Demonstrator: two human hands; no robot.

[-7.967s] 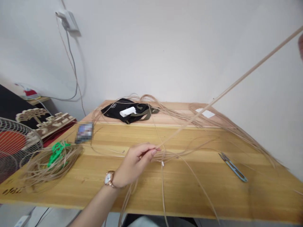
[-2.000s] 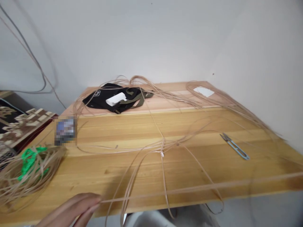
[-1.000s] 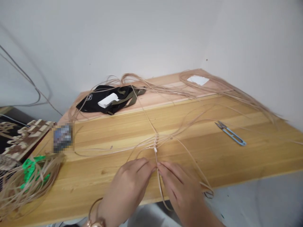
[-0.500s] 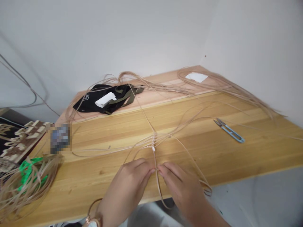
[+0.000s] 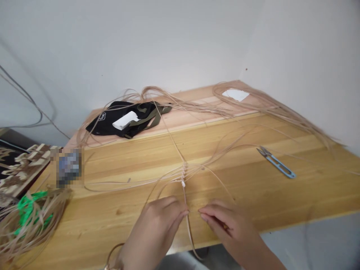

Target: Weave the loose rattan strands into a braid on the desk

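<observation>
My left hand (image 5: pixel 157 228) is closed in a pinch on a thin tan cane-like strand (image 5: pixel 185 195), which runs down past the table's near edge. Just to the right of that strand, my right hand (image 5: pixel 225 227) has thumb and forefinger pressed together, apart from the left fingertips. Whether anything thin sits between those right fingertips cannot be made out. Beyond my hands, a short knotted row (image 5: pixel 184 173) with a whitish lower end joins several strands fanning out left and right. One strand (image 5: pixel 170 131) stretches from its top toward a black bag (image 5: pixel 109 120).
Blue thread snips (image 5: pixel 277 163) lie at the right. Bundled strands (image 5: pixel 253 95) rest along the back, over a white paper (image 5: pixel 235 94). At the left are a coil of strands (image 5: pixel 56 225) with green material (image 5: pixel 26 212), a blurred object (image 5: pixel 69 168) and a wooden rack-like piece (image 5: pixel 25 168).
My right hand has drawn away to the right from the strand and from my left fingertips. My left hand keeps its pinch. The view has shifted slightly.
</observation>
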